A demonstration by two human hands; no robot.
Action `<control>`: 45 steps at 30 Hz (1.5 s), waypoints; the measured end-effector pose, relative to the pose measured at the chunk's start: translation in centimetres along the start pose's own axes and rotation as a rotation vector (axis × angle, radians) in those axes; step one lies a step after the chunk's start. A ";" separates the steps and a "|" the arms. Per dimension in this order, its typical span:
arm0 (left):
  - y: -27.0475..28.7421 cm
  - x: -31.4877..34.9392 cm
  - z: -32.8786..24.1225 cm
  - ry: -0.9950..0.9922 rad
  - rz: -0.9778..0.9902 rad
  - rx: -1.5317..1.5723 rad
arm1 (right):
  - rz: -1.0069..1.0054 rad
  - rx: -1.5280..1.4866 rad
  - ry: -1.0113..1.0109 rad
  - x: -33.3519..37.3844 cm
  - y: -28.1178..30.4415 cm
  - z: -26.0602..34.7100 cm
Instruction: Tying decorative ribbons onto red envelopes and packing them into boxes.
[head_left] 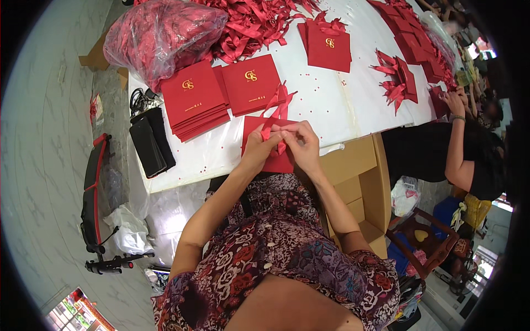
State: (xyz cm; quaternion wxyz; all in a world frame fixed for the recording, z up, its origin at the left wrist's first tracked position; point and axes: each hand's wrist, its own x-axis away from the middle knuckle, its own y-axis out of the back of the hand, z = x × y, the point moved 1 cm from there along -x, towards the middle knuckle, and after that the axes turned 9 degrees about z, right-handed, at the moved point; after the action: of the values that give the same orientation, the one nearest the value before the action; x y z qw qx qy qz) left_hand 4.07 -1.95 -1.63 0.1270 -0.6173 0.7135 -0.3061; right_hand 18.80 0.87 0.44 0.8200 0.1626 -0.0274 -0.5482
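Note:
My left hand [260, 148] and my right hand [301, 142] meet over a red paper bag [280, 164] at the table's near edge. Between them runs a shiny red ribbon [282, 110], pinched in the fingers of both hands, its loose ends sticking up past the bag's far side. The fingertips overlap, so the part of the ribbon between them is mostly hidden. Just beyond my hands lies a flat red bag [251, 83] with a gold emblem. Left of it rises a stack of the same red bags [193, 96].
A clear plastic sack [165, 38] of red ribbons and a loose ribbon heap [248, 27] lie at the back. A black phone [148, 146] rests at the left edge. By my right arm stands an open cardboard box [353, 165]. Another person's hand [455, 102] works at the far right.

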 end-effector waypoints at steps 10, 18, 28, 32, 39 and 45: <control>1.5 1.4 -3.9 -0.085 0.080 0.564 | 0.044 -0.848 -0.193 0.0 7.4 0.4; 1.4 0.6 -2.5 -0.174 -0.139 -0.926 | 0.079 -0.141 -0.359 0.2 4.5 -0.1; -1.4 -0.7 -3.3 -0.291 -0.181 -1.408 | 0.034 0.471 -0.078 -0.7 1.9 0.8; -1.3 -1.1 -2.9 -0.339 -0.106 -1.395 | 0.041 0.440 -0.071 -1.0 1.9 1.0; -2.1 -0.5 -2.1 -0.338 -0.144 -1.330 | 0.062 0.383 -0.226 -1.6 2.1 1.7; -2.5 -0.1 -1.2 -0.471 -0.215 -1.276 | 0.083 0.384 -0.288 -1.7 2.0 2.1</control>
State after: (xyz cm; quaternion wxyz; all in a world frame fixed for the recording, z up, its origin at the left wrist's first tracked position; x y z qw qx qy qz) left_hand 5.46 -1.61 0.78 -0.1406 -0.6888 0.6422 0.3055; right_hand 19.46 2.65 3.27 0.7836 0.2343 -0.2541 -0.5162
